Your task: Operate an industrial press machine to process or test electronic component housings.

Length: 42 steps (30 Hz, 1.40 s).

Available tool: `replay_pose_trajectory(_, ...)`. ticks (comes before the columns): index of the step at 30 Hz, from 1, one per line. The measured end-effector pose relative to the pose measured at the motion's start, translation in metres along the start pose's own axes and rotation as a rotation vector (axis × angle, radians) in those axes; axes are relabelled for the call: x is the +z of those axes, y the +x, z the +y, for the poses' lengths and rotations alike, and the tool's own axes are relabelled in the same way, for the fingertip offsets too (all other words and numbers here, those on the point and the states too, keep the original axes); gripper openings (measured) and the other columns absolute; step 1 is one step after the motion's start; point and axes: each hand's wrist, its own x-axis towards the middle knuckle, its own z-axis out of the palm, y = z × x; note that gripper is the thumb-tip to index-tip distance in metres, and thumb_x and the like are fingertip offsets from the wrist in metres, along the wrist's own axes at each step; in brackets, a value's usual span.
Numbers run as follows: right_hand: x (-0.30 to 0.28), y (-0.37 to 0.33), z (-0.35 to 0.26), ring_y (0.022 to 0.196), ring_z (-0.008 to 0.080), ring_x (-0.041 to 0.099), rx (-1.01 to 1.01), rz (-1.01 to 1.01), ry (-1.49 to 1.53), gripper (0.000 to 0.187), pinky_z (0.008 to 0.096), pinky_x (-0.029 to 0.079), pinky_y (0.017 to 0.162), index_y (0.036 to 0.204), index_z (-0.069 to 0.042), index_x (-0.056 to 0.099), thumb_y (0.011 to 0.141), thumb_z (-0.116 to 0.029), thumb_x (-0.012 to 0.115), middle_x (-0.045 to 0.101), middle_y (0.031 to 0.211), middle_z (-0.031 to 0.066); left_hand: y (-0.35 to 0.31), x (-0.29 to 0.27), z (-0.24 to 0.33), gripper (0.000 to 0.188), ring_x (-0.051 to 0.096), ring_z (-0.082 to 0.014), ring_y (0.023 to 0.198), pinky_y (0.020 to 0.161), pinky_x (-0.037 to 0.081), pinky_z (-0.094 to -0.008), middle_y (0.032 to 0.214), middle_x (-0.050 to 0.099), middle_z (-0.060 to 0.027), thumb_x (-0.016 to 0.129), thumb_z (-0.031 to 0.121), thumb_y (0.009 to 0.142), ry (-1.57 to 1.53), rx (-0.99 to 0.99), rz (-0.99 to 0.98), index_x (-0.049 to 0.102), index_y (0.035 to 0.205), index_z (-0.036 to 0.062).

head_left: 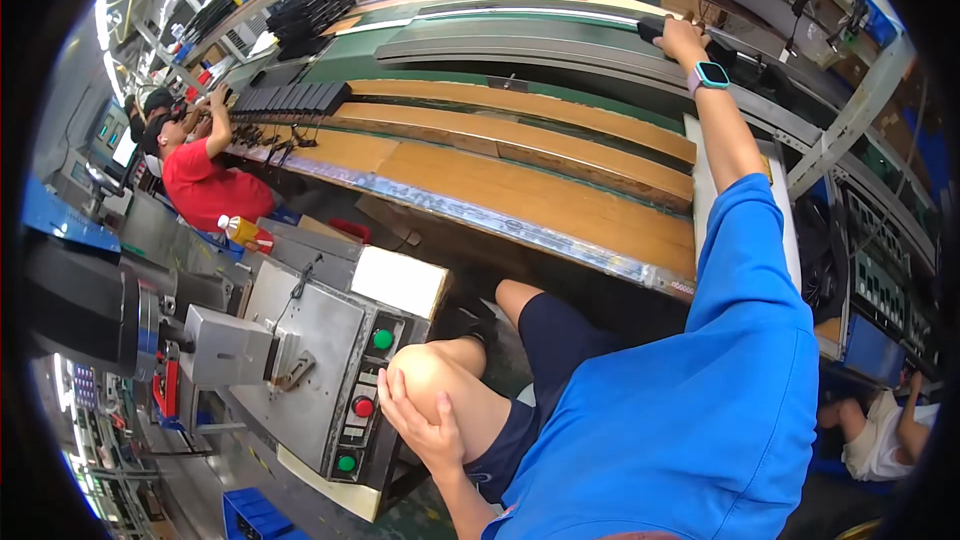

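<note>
My left hand [425,425] lies on my bare knee [425,372], its fingers stretched and apart, beside the control panel of a bench machine. Green buttons [383,339] and a red button [363,407] sit on that panel, not touched by the hand. Stretched out to the far right, my right hand [684,40], with a pale-banded watch [711,75] on its wrist, closes on a small black piece [651,31] by the conveyor's end. Its exact kind cannot be made out, as the fingers partly cover it.
Wooden ledges [520,154] run along the bench between me and the conveyor [460,28]. Black rectangular units [290,100] with cables stand in a row. The machine's grey metal head [228,346] hangs over its plate. A person in red [210,185] works at left; a metal post [850,120] rises at right.
</note>
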Motion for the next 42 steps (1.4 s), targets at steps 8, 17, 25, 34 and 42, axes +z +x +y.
replay_pose_trajectory(8, 0.056, 0.047, 0.058, 0.139, 0.0446, 0.037, 0.042, -0.081, 0.053, 0.094, 0.0642, 0.030, 0.109, 0.159, -0.022, 0.015, 0.085, -0.040, 0.070, 0.029, 0.158, 0.0193, 0.007, 0.015, 0.019, 0.064, 0.041, -0.0451, 0.131, 0.109, 0.031, -0.0532, 0.145, 0.041, -0.0255, 0.063, 0.040, 0.087, 0.020, 0.039, -0.033, 0.048, 0.137, 0.0021)
replay_pose_trajectory(17, 0.037, 0.069, 0.068, 0.142, 0.0467, 0.031, -0.092, -0.244, -0.149, 0.100, 0.0577, 0.029, 0.114, 0.157, -0.027, 0.023, 0.072, -0.055, 0.069, 0.030, 0.156, 0.0241, 0.010, 0.009, 0.035, 0.064, 0.044, -0.0464, 0.125, 0.105, 0.035, -0.0538, 0.140, 0.045, -0.0266, 0.068, 0.038, 0.081, 0.058, 0.006, 0.020, 0.052, 0.133, 0.0041)
replay_pose_trajectory(25, 0.066, 0.120, 0.157, 0.131, 0.0431, 0.048, -0.069, -0.150, -0.166, 0.090, 0.0463, 0.039, 0.108, 0.151, -0.020, 0.036, 0.077, -0.062, 0.067, 0.051, 0.143, 0.0204, 0.007, 0.007, 0.042, 0.067, 0.047, -0.0444, 0.123, 0.105, 0.037, -0.0523, 0.138, 0.046, -0.0258, 0.072, 0.034, 0.071, 0.007, 0.001, 0.018, 0.054, 0.128, 0.0052)
replay_pose_trajectory(34, 0.037, 0.113, 0.225, 0.133, 0.0338, 0.045, -0.022, -0.497, 0.187, 0.110, 0.0385, 0.037, 0.110, 0.155, -0.004, 0.021, 0.069, -0.040, 0.081, 0.046, 0.146, 0.0240, 0.006, -0.007, 0.042, 0.062, 0.050, -0.0418, 0.118, 0.099, 0.040, -0.0510, 0.134, 0.049, -0.0226, 0.077, 0.033, 0.068, -0.052, 0.004, 0.019, 0.059, 0.123, 0.0103)
replay_pose_trajectory(42, 0.025, 0.029, 0.111, 0.137, 0.0377, 0.041, 0.162, -0.016, -0.307, 0.086, 0.0602, 0.034, 0.106, 0.152, -0.015, 0.031, 0.083, -0.050, 0.069, 0.039, 0.151, 0.0196, 0.000, -0.020, 0.046, 0.063, 0.049, -0.0414, 0.120, 0.100, 0.039, -0.0506, 0.134, 0.049, -0.0216, 0.078, 0.031, 0.068, -0.088, 0.021, 0.017, 0.059, 0.125, 0.0112)
